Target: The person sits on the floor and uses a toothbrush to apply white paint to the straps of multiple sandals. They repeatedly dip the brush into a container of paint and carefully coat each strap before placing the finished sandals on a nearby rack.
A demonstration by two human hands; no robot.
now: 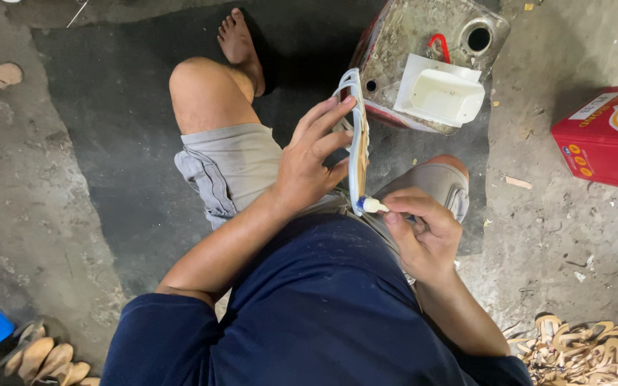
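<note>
Where hands work, stained concrete floor (51, 179)

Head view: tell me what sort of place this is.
Probably a small informal sandal workshop, worked from the floor. The left hand holds a sandal sole, the right hand a glue tube; sandal straps lie heaped on the bare concrete floor.

We hold a pale sandal (356, 136) edge-on in our left hand (309, 161), fingers spread along it, while our right hand (423, 232) presses a small glue tube (370, 206) to its lower end; a dented metal can (423, 50) stands beyond our knees
</note>
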